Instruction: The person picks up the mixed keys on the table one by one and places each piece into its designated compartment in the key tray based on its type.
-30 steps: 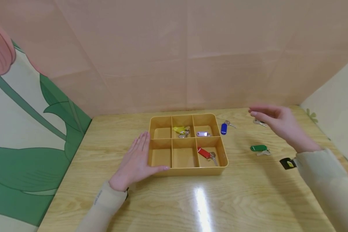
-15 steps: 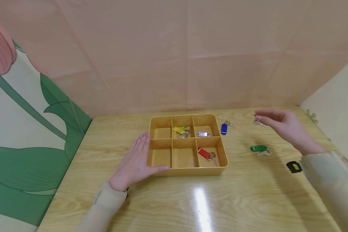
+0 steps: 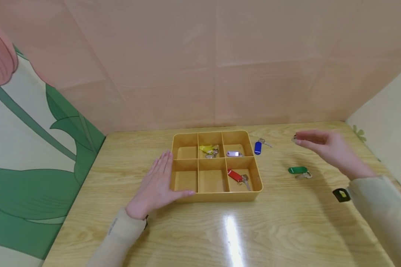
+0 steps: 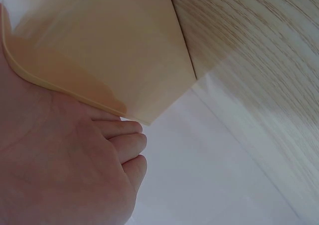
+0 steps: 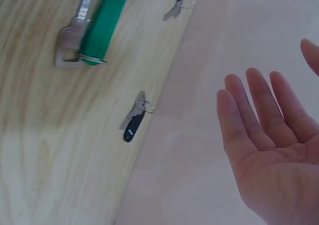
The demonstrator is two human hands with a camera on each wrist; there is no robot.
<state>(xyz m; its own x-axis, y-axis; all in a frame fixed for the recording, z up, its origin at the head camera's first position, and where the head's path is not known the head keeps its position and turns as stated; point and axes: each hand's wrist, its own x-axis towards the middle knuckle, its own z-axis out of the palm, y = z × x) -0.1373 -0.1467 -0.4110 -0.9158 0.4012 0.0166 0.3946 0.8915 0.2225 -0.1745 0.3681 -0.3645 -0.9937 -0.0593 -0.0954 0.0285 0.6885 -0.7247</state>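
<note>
My left hand rests against the left end of a tan six-compartment tray, fingers straight along its side and thumb along the front wall. In the left wrist view the palm lies at the tray's rim. My right hand hovers at the back right, fingers extended and nothing between them. Near its fingertips in the head view shows part of a key; the thumb hides the rest. The right wrist view shows this key with its black tag lying on the table, apart from the hand.
On the table, a green-tagged key lies below the right hand, and a blue-tagged key lies beside the tray. Inside the tray are keys with a yellow tag, a pale purple tag and a red tag. A wall borders the back edge.
My right hand has shifted rightward and slightly down, and its thumb now covers most of the key near the fingertips. The left hand and tray have not moved.
</note>
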